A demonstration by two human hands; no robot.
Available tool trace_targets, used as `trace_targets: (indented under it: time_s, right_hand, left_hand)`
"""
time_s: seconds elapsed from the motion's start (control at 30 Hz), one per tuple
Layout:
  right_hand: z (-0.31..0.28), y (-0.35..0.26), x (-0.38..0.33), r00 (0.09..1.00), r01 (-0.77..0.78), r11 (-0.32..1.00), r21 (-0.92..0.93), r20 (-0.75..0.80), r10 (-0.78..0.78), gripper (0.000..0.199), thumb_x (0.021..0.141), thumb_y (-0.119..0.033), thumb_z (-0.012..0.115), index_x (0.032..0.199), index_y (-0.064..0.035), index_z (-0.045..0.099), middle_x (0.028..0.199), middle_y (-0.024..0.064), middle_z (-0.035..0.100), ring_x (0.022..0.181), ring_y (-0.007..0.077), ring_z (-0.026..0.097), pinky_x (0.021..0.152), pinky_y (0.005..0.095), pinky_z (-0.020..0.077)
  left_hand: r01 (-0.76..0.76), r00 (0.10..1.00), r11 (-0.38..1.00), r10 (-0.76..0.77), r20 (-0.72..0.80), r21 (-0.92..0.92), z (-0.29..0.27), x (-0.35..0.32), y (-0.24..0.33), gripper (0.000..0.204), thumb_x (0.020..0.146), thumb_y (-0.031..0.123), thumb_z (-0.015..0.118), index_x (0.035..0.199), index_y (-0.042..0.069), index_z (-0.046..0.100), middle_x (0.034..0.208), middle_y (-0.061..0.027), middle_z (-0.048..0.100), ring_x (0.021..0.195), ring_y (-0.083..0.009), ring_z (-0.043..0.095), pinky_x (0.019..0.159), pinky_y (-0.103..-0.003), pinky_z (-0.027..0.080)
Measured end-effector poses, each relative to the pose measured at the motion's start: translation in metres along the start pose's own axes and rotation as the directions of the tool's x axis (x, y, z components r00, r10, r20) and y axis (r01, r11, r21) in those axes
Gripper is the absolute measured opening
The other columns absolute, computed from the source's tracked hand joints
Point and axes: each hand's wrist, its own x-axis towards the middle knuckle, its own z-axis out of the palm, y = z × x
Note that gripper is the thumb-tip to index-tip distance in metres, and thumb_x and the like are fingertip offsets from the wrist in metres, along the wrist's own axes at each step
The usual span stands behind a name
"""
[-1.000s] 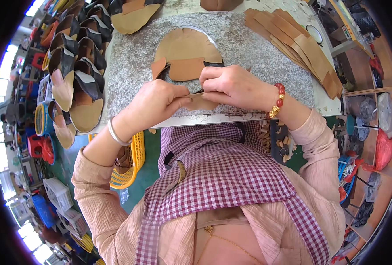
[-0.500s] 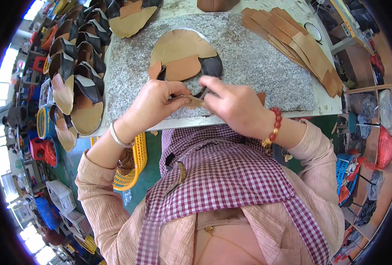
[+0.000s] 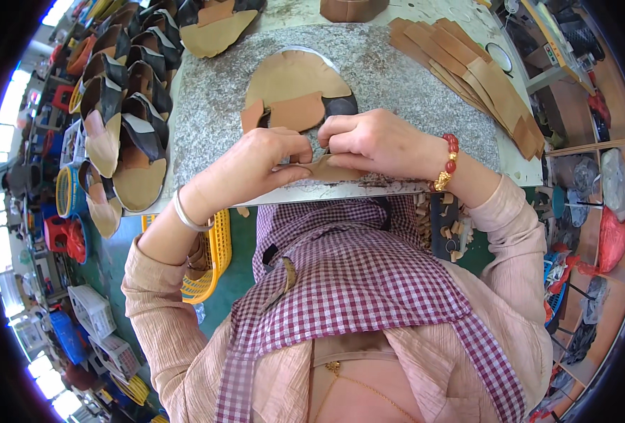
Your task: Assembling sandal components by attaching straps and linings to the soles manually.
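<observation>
Desk [image 3: 439, 8]: pale and worn, covered across the middle by a speckled grey board [image 3: 411, 92]
Left grip [image 3: 265, 156]: pinching the left end of a tan piece [image 3: 335, 171] between thumb and bent fingers, bangle [image 3: 181, 213] at the wrist
Right grip [image 3: 383, 144]: closed on the right part of the same piece — thumb against fingers, red beads [image 3: 451, 149] at the wrist
Tan piece: low by the near edge of the desk, between both grips, too covered to tell whether joined to the upper beyond
Shoe upper [image 3: 295, 76]: flat on the board, rounded tan end pointing away, brown flap [image 3: 297, 111] across
Brown strips [image 3: 478, 74]: overlapping in a fan — right side of the desk
Dark uppers [image 3: 142, 134]: crowded in rows, far left
Yellow basket [image 3: 221, 247]: below the desk edge, left of the checked apron [image 3: 354, 282]
</observation>
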Motion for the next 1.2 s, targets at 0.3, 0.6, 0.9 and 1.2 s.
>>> trace_targets:
  time_s: [0.3, 0.6, 0.9, 1.2]
  right_hand:
    - [0.007, -0.002, 0.0, 0.996, -0.088, 0.996, -0.026, 0.028, 0.088, 0.014, 0.088, -0.017, 0.066, 0.081, -0.0043, 0.064, 0.088, 0.0029, 0.06, 0.063, 0.021, 0.056, 0.061, 0.0316, 0.0488]
    - [0.019, -0.012, 0.006, 0.994, -0.056, 0.996, -0.069, -0.095, 0.049, 0.016, 0.088, -0.017, 0.065, 0.079, -0.0046, 0.062, 0.085, 0.0033, 0.061, 0.063, 0.0215, 0.056, 0.061, 0.0321, 0.0483]
    - [0.012, -0.006, 0.001, 0.985, -0.174, 0.979, 0.107, 0.016, 0.173, 0.015, 0.085, -0.017, 0.067, 0.077, -0.0049, 0.061, 0.084, 0.0035, 0.062, 0.064, 0.022, 0.056, 0.06, 0.0334, 0.0479]
    - [0.026, -0.029, 0.004, 0.975, -0.113, 0.989, -0.1, -0.201, 0.091, 0.011, 0.084, -0.015, 0.065, 0.08, -0.007, 0.06, 0.08, 0.005, 0.059, 0.061, 0.0193, 0.054, 0.059, 0.0323, 0.0475]
  left_hand:
    - [0.167, 0.986, 0.984, -0.165, -0.037, 0.063, 0.004, 0.003, 0.012, 0.011, 0.078, 0.001, 0.068, 0.087, 0.001, 0.063, 0.075, -0.008, 0.064, 0.061, -0.0236, 0.056, 0.059, -0.032, 0.047]
    - [0.297, 0.955, 0.951, -0.298, 0.007, -0.087, 0.007, 0.006, 0.024, 0.01, 0.079, 0.0, 0.067, 0.088, 0.0, 0.064, 0.074, -0.0096, 0.066, 0.06, -0.0248, 0.058, 0.061, -0.033, 0.049]
    - [0.307, 0.952, 0.941, -0.301, 0.065, -0.142, 0.007, -0.009, 0.017, 0.026, 0.079, -0.006, 0.067, 0.104, -0.004, 0.068, 0.076, -0.007, 0.067, 0.061, -0.016, 0.055, 0.06, -0.028, 0.047]
    - [0.279, 0.959, 0.939, -0.281, 0.015, -0.204, 0.016, -0.015, 0.012, 0.024, 0.078, -0.002, 0.067, 0.102, 0.0, 0.068, 0.074, -0.0078, 0.067, 0.058, -0.0202, 0.055, 0.06, -0.032, 0.047]
